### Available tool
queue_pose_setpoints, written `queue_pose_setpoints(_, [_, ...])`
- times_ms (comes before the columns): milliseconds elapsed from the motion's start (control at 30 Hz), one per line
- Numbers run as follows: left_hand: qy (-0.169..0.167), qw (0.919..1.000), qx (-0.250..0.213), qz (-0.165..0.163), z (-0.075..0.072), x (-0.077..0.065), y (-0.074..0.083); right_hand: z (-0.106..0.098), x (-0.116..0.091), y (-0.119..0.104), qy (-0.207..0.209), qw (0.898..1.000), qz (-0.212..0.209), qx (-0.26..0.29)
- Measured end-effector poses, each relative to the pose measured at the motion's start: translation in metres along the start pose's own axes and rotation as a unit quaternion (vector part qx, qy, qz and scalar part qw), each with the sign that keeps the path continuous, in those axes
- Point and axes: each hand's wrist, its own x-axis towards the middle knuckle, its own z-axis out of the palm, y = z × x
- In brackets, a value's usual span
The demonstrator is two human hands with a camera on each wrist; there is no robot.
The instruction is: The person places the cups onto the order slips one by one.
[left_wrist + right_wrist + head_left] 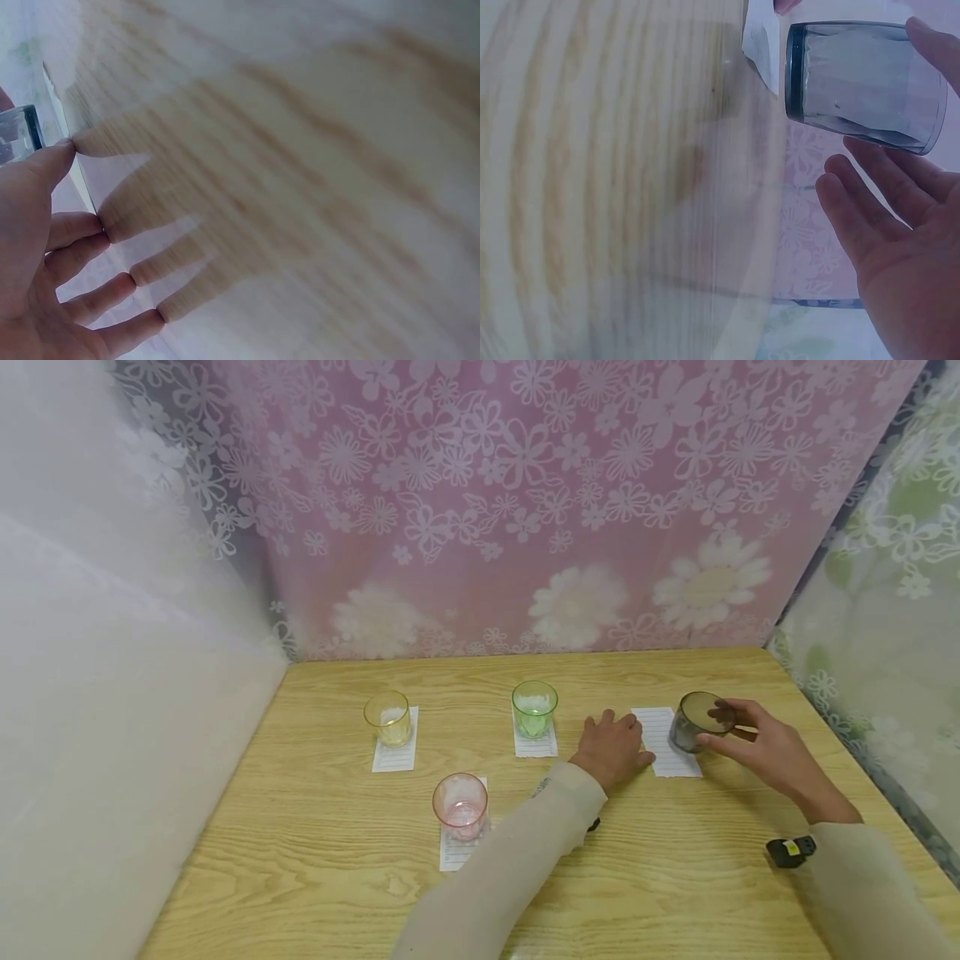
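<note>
My right hand [768, 747] holds a smoky grey glass [684, 737], thumb on the near side and fingers on the far side. The glass is upright at the right edge of a lined paper slip [657, 735]. In the right wrist view, the dark base of the grey glass [797, 71] is close over the tabletop, and two fingers stand off its wall. My left hand [611, 750] lies palm down left of that slip, its thumb near the slip's edge. Its spread fingertips [154, 321] touch the wooden table in the left wrist view.
A green glass [535, 714], a yellow glass [390, 722] and a pink glass [461, 810] stand on lined slips, left of my hands. My left sleeve [517, 852] crosses close by the pink glass. A floral curtain [480, 527] hangs behind the wooden table [300, 827].
</note>
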Motion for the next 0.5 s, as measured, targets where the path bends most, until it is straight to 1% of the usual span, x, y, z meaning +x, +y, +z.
queue_pose_setpoints(167, [0.003,1.0000,0.004,0.001,0.0003,0.0002,-0.0001,0.0037,0.0005,-0.0013,0.004,1.000,-0.002,0.005])
queue_pose_setpoints(500, [0.011,0.9999,0.004,-0.001,0.0008,0.0005,0.0001,0.0095,0.0025,-0.0028,-0.008,1.000,0.001,0.007])
